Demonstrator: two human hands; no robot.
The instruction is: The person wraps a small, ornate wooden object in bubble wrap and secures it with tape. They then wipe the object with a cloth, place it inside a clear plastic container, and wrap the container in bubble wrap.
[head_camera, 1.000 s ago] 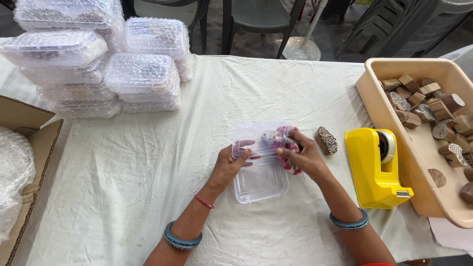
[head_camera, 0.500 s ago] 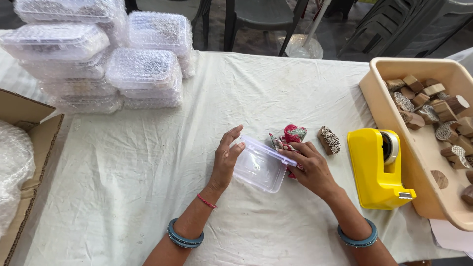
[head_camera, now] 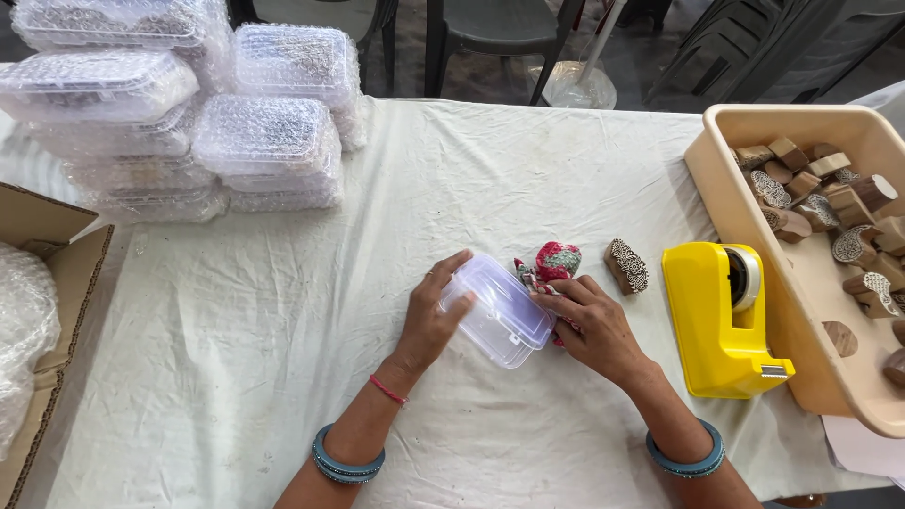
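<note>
Bare forearms, no sleeves. Left hand (head_camera: 429,325): thin red thread at wrist, teal bangles higher. Right hand (head_camera: 594,325): teal bangles only.

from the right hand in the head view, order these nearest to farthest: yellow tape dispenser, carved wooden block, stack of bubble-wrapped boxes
From the right hand:
1. carved wooden block, just up and right of it
2. yellow tape dispenser, further right
3. stack of bubble-wrapped boxes, far corner on the left

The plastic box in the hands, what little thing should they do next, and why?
Probably press the lid down. Both hands, left hand and right hand, already grip the plastic box, which lies tilted, while the red cloth bundle sits just behind it.
</note>
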